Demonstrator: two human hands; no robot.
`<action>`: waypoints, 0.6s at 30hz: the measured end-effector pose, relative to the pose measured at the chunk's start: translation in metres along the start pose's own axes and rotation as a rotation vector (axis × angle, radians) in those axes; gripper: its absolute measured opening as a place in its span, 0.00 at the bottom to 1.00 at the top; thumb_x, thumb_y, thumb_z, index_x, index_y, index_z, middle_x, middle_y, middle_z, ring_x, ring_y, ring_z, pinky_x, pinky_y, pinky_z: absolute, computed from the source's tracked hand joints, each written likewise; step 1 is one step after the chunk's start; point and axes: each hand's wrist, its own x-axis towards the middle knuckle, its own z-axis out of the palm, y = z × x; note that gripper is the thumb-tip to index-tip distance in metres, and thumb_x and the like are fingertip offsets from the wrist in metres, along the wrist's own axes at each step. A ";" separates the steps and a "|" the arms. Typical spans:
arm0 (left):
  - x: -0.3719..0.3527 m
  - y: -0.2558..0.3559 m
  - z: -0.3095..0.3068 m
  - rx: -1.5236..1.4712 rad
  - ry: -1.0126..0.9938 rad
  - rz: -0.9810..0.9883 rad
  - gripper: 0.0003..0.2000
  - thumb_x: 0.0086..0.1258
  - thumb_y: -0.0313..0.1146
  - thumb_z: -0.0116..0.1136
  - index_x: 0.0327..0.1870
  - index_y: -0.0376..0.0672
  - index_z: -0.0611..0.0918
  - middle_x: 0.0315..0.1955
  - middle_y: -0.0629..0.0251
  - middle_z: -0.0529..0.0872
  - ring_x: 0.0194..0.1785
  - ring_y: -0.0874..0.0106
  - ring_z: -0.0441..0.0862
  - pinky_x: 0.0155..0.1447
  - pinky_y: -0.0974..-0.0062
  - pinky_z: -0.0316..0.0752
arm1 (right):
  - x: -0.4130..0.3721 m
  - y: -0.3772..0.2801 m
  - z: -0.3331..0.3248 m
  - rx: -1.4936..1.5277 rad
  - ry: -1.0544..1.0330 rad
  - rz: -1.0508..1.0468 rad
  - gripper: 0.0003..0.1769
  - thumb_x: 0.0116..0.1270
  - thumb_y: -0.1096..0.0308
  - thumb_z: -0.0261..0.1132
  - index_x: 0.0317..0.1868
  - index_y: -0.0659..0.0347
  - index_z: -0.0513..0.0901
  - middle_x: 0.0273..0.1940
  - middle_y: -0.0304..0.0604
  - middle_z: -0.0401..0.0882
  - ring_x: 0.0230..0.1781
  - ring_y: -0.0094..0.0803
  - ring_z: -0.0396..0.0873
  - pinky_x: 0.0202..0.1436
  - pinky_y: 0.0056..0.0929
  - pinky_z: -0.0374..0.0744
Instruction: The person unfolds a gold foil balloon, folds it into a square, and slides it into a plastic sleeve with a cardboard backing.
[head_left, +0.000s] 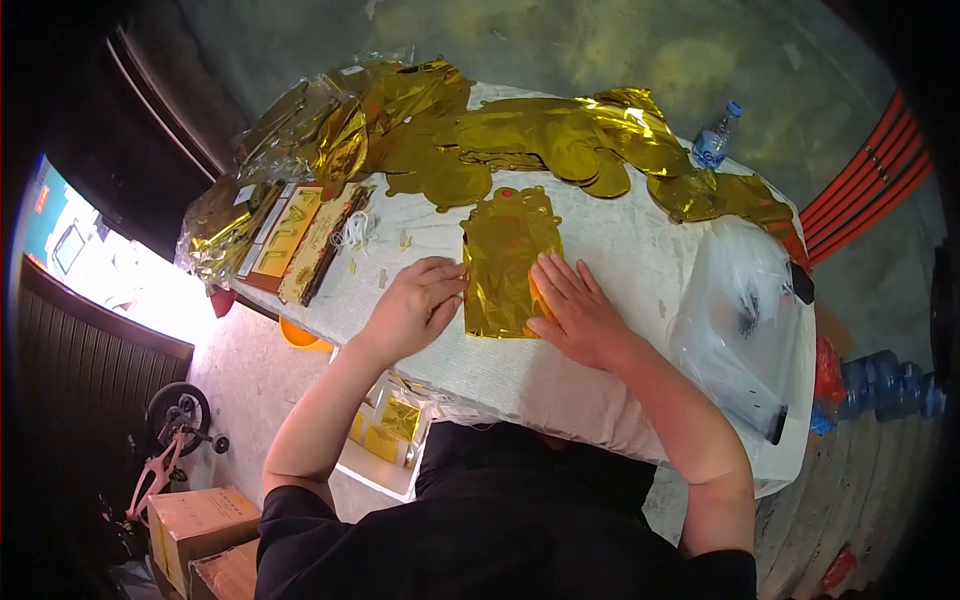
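A gold foil balloon (505, 262), folded flat into a rough rectangle with a small red mark at its top, lies on the white-covered table in front of me. My left hand (415, 305) is at its left edge, fingers bent and closed on the foil border. On the opposite side, my right hand (580, 315) rests flat with fingers stretched over the right edge. Beneath its palm side an orange patch (541, 295) shows. Just beyond the folded piece, a spread of flat gold foil balloons (530, 135) overlaps in layers.
Printed packages (300, 235) and a coil of white string (352, 230) lie at left, beside foil in clear wrap (225, 225). A water bottle (716, 135) stands at the back right. Clear plastic bags (735, 320) cover the right end. A white box (385, 440) sits below the front edge.
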 end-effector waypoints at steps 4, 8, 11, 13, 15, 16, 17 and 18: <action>0.006 -0.006 0.001 -0.006 -0.055 0.052 0.10 0.59 0.21 0.57 0.42 0.33 0.82 0.48 0.54 0.82 0.56 0.56 0.75 0.59 0.63 0.72 | -0.001 0.000 -0.003 0.015 -0.024 0.010 0.38 0.72 0.48 0.50 0.72 0.65 0.53 0.74 0.52 0.48 0.77 0.41 0.43 0.77 0.47 0.41; 0.009 -0.009 0.004 -0.021 -0.104 0.083 0.11 0.58 0.20 0.55 0.43 0.33 0.81 0.46 0.54 0.82 0.56 0.55 0.76 0.59 0.63 0.72 | 0.004 -0.003 -0.010 0.018 -0.069 0.038 0.38 0.72 0.48 0.49 0.73 0.64 0.51 0.75 0.51 0.47 0.77 0.40 0.41 0.78 0.46 0.39; 0.010 -0.012 0.006 -0.095 -0.095 0.055 0.11 0.59 0.20 0.54 0.43 0.34 0.80 0.46 0.53 0.82 0.57 0.55 0.75 0.60 0.63 0.71 | 0.003 -0.002 -0.008 0.012 -0.069 0.034 0.39 0.72 0.48 0.49 0.73 0.64 0.51 0.75 0.51 0.46 0.78 0.40 0.41 0.78 0.46 0.38; 0.009 -0.010 0.006 -0.150 -0.089 0.027 0.09 0.60 0.20 0.53 0.42 0.34 0.78 0.47 0.53 0.81 0.57 0.55 0.74 0.60 0.63 0.71 | 0.002 -0.001 -0.007 -0.005 -0.068 0.035 0.39 0.72 0.48 0.49 0.73 0.64 0.51 0.75 0.51 0.46 0.78 0.39 0.41 0.78 0.46 0.38; 0.006 -0.004 0.003 -0.561 -0.133 -0.374 0.06 0.63 0.22 0.54 0.39 0.36 0.74 0.50 0.50 0.79 0.61 0.54 0.72 0.63 0.63 0.68 | 0.003 -0.003 -0.006 -0.021 -0.066 0.030 0.39 0.72 0.48 0.49 0.74 0.64 0.51 0.75 0.50 0.46 0.78 0.39 0.41 0.78 0.46 0.38; 0.005 -0.003 0.004 -0.561 -0.131 -0.375 0.06 0.63 0.22 0.54 0.39 0.36 0.74 0.50 0.50 0.79 0.61 0.54 0.72 0.63 0.63 0.68 | 0.003 -0.004 -0.007 -0.022 -0.073 0.038 0.39 0.72 0.48 0.49 0.74 0.64 0.51 0.75 0.50 0.46 0.78 0.39 0.41 0.78 0.45 0.38; 0.004 -0.002 0.004 -0.439 -0.122 -0.290 0.07 0.63 0.27 0.56 0.38 0.38 0.73 0.50 0.50 0.79 0.61 0.55 0.72 0.64 0.61 0.67 | 0.003 -0.004 -0.008 -0.024 -0.080 0.048 0.39 0.72 0.48 0.49 0.74 0.64 0.51 0.75 0.50 0.46 0.78 0.39 0.41 0.78 0.45 0.38; 0.003 -0.001 0.005 -0.318 -0.116 -0.206 0.10 0.63 0.31 0.59 0.37 0.40 0.71 0.50 0.49 0.79 0.60 0.55 0.73 0.65 0.59 0.66 | 0.003 -0.003 -0.007 -0.024 -0.080 0.049 0.39 0.72 0.48 0.49 0.74 0.64 0.51 0.75 0.50 0.46 0.78 0.39 0.41 0.78 0.45 0.38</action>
